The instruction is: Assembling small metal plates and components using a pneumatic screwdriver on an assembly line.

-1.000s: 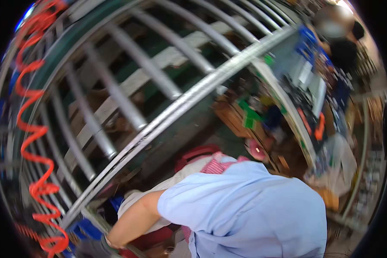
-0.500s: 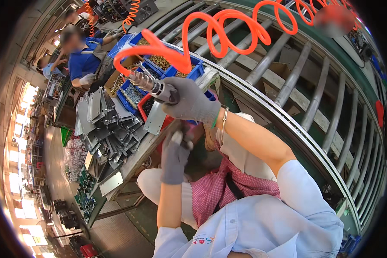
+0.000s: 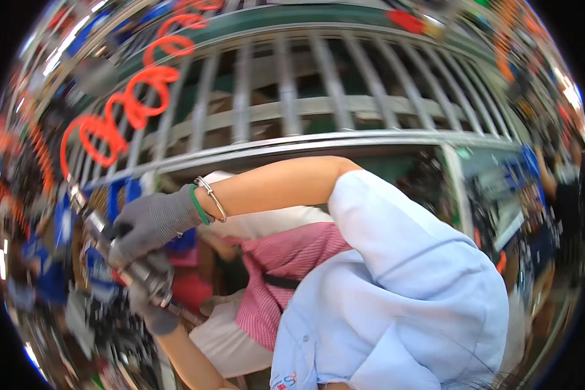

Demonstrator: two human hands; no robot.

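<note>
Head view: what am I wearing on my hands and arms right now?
Both hands wear grey knit gloves: right hand, left hand. The right wrist carries a green band and a thin silver bangle. Both forearms are bare; a light blue short sleeve covers the right upper arm.

No packages, labels, signs or screens could be made out; the surroundings were too blurred. Only a small printed emblem [image 3: 283, 380] was seen on the light-blue shirt hem.
</note>
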